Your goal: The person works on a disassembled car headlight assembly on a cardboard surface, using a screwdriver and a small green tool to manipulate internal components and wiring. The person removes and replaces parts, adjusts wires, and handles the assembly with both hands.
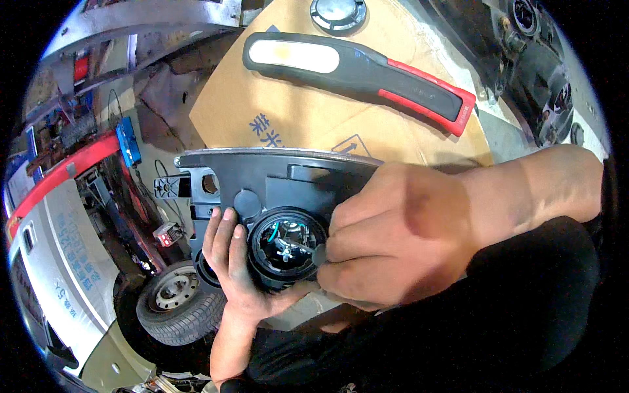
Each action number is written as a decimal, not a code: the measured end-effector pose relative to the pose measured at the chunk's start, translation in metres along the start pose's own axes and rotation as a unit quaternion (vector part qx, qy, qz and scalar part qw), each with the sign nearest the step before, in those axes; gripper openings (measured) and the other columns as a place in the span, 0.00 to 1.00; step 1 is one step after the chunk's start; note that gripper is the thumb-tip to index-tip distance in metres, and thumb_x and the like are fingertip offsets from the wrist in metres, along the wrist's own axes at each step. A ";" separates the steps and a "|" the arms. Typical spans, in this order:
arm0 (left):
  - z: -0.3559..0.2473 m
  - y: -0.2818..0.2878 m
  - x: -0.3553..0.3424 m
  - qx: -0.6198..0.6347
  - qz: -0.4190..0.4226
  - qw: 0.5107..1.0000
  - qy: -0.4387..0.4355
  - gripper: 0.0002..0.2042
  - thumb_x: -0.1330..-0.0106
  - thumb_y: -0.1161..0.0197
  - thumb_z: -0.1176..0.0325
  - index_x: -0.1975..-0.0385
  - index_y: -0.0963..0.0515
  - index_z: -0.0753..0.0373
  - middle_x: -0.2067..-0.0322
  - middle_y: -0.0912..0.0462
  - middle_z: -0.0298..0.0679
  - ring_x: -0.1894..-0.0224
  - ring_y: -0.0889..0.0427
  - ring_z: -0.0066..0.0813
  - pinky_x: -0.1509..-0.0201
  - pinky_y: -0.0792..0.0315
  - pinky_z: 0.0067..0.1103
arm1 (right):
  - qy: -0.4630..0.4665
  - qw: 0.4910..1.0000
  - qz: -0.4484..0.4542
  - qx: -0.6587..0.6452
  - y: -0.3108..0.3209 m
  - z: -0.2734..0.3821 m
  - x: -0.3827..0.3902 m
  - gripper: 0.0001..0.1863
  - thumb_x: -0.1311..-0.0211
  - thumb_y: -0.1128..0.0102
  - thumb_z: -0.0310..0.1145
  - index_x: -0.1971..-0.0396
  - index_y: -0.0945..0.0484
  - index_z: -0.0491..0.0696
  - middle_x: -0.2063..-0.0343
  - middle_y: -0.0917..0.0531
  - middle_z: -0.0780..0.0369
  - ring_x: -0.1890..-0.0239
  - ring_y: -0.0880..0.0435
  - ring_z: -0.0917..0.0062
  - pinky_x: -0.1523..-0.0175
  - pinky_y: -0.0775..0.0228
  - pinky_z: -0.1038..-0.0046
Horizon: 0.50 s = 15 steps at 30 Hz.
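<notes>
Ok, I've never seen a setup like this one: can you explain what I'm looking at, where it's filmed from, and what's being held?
There's no robot here, just a person's two bare hands. This single picture comes from a wide fisheye camera worn on the head, looking down, so straight edges bend near the dark rim. The left hand is spread against a black plastic housing, its fingers beside a round opening. The right hand curls at the opening's right side; a small dark piece shows at its fingertips, too covered to identify. Beyond the housing, a cardboard box carries a black-and-red work light and a round cap. Off to the left is a tyre.
</notes>
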State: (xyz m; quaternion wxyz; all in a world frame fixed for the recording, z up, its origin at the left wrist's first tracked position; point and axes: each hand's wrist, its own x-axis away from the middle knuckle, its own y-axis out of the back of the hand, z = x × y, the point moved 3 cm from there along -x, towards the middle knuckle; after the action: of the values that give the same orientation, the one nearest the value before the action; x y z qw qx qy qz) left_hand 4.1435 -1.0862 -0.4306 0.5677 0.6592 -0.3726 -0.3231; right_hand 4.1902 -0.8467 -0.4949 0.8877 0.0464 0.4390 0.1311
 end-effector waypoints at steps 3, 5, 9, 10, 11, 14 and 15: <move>0.000 0.001 0.000 -0.002 0.001 1.000 0.005 0.55 0.55 0.24 0.35 0.33 0.40 0.67 0.35 0.37 0.58 0.35 0.34 0.64 0.33 0.38 0.50 | -0.015 0.999 -0.052 -0.002 0.012 -0.003 0.005 0.10 0.43 0.30 0.32 0.64 0.19 0.44 0.74 0.20 0.63 0.74 0.19 0.73 0.75 0.25 0.71; -0.002 0.001 0.002 0.004 -0.008 1.000 0.006 0.53 0.53 0.25 0.35 0.34 0.39 0.66 0.36 0.37 0.58 0.35 0.34 0.64 0.33 0.38 0.50 | -0.040 0.996 -0.074 -0.025 0.019 -0.001 0.009 0.10 0.45 0.29 0.28 0.64 0.19 0.43 0.72 0.18 0.60 0.74 0.17 0.71 0.72 0.22 0.71; -0.001 -0.002 0.002 0.062 -0.062 0.996 -0.016 0.48 0.51 0.26 0.37 0.36 0.37 0.64 0.37 0.36 0.57 0.35 0.34 0.63 0.34 0.37 0.50 | -0.091 0.985 -0.113 -0.095 0.030 0.002 0.019 0.12 0.47 0.25 0.29 0.65 0.18 0.43 0.72 0.17 0.57 0.74 0.15 0.66 0.71 0.20 0.70; -0.002 0.002 0.002 0.063 -0.040 0.997 -0.014 0.45 0.49 0.26 0.40 0.38 0.35 0.63 0.37 0.35 0.57 0.35 0.34 0.64 0.34 0.37 0.49 | -0.102 0.980 -0.122 -0.117 0.034 0.002 0.021 0.13 0.48 0.25 0.30 0.65 0.18 0.43 0.72 0.16 0.56 0.74 0.14 0.65 0.71 0.20 0.69; -0.004 0.009 -0.001 0.064 -0.018 0.998 -0.012 0.42 0.48 0.25 0.42 0.39 0.33 0.62 0.38 0.34 0.57 0.36 0.33 0.64 0.34 0.36 0.49 | -0.115 0.973 -0.143 -0.138 0.038 0.001 0.027 0.13 0.49 0.23 0.31 0.67 0.18 0.43 0.72 0.16 0.56 0.73 0.14 0.65 0.70 0.20 0.68; -0.015 0.017 -0.016 0.068 -0.020 0.997 0.004 0.26 0.48 0.27 0.61 0.49 0.24 0.61 0.41 0.29 0.57 0.37 0.31 0.63 0.34 0.36 0.48 | -0.232 0.928 -0.249 -0.154 0.064 0.016 0.061 0.22 0.46 0.24 0.47 0.66 0.22 0.45 0.70 0.16 0.54 0.69 0.14 0.65 0.69 0.18 0.69; -0.020 0.023 -0.019 0.030 0.001 1.000 0.006 0.23 0.49 0.28 0.64 0.51 0.22 0.62 0.42 0.29 0.57 0.37 0.31 0.63 0.35 0.36 0.48 | -0.265 0.908 -0.281 -0.161 0.074 0.021 0.074 0.22 0.45 0.26 0.48 0.66 0.22 0.44 0.70 0.17 0.54 0.69 0.14 0.65 0.67 0.19 0.68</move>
State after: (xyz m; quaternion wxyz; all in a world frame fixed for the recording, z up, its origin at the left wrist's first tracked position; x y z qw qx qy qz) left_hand 4.1477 -1.0611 -0.4044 0.5507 0.6773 -0.3791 -0.3070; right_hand 4.2356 -0.7542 -0.5240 0.9668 -0.1897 0.1556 -0.0715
